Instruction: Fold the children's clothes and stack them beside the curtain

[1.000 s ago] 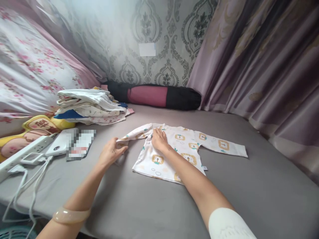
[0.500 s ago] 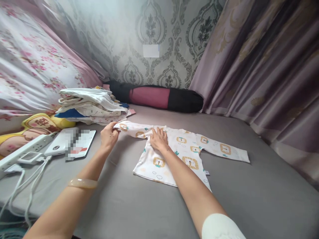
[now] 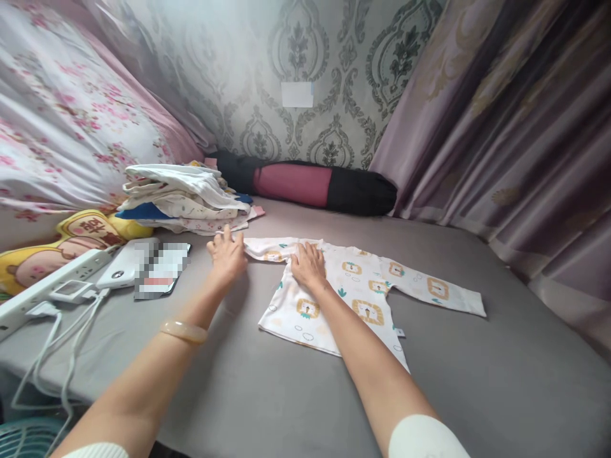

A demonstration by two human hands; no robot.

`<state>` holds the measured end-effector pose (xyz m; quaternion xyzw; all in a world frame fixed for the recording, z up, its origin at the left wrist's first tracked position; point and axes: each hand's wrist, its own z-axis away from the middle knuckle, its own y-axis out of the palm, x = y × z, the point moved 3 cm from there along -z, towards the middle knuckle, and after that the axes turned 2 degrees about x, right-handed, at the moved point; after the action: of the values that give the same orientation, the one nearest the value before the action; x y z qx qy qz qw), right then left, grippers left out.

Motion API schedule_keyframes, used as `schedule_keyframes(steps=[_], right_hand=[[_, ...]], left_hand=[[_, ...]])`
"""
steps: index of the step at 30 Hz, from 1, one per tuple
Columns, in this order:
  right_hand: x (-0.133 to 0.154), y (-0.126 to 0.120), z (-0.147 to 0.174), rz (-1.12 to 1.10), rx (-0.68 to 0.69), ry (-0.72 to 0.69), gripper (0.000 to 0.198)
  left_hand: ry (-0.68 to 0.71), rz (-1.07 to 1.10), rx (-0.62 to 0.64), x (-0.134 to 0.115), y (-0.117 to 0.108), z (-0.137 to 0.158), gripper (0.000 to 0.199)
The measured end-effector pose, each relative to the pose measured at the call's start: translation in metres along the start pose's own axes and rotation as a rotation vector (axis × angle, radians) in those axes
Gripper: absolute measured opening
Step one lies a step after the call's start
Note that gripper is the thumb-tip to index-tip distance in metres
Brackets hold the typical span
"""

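Note:
A small white long-sleeved shirt (image 3: 353,292) with a lion print lies spread on the grey sheet (image 3: 229,381), sleeves out to both sides. My left hand (image 3: 228,254) rests over the cuff end of the left-side sleeve, fingers apart and palm down, hiding the cuff. Near that sleeve's shoulder, my right hand (image 3: 308,264) lies flat on the shirt with its fingers stretched out. The right-side sleeve stretches away from both hands, and my right forearm covers part of the shirt's front.
Folded clothes (image 3: 186,197) are stacked beyond my left hand. A black and maroon bolster (image 3: 296,184) lies along the wall. At left are a power strip (image 3: 52,286) with cables, a white device (image 3: 126,264), a phone-like item (image 3: 162,270) and a yellow plush toy (image 3: 42,257).
My left hand has gone from pinching the sleeve's cuff to lying over it with fingers spread. My right hand stays on the shirt. The view has shifted slightly.

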<state>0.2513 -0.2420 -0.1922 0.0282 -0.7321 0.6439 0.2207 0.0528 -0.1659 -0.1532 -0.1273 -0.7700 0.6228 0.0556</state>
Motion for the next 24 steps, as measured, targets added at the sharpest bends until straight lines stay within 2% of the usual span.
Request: schedule_keyframes(steps=[2, 5, 7, 9, 11, 15, 19, 24], right_hand=[[0.002, -0.009, 0.007, -0.033, -0.042, -0.025, 0.047], [0.016, -0.026, 0.033, -0.051, -0.081, -0.123, 0.037], [0.031, -0.031, 0.058, -0.063, 0.058, -0.246, 0.031], [0.046, -0.032, 0.085, -0.073, 0.257, -0.348, 0.03], [0.056, -0.032, 0.106, -0.033, 0.344, -0.383, 0.035], [0.067, -0.032, 0.124, 0.03, 0.369, -0.369, 0.046], [0.069, -0.033, 0.123, 0.084, 0.378, -0.339, 0.03], [0.059, -0.033, 0.116, -0.001, 0.416, -0.322, 0.027]], left_hand=[[0.151, 0.021, -0.049, -0.016, 0.001, 0.008, 0.045], [0.391, 0.141, -0.007, -0.035, 0.013, 0.015, 0.032], [0.487, 0.208, 0.036, -0.042, 0.022, 0.017, 0.027], [0.514, 0.239, 0.055, -0.046, 0.028, 0.016, 0.024], [0.498, 0.251, 0.062, -0.048, 0.032, 0.016, 0.025], [0.515, 0.226, 0.05, -0.052, 0.031, 0.016, 0.031], [0.565, 0.136, 0.049, -0.056, 0.03, 0.012, 0.032], [0.544, 0.09, -0.003, -0.06, 0.028, 0.0, 0.03]])
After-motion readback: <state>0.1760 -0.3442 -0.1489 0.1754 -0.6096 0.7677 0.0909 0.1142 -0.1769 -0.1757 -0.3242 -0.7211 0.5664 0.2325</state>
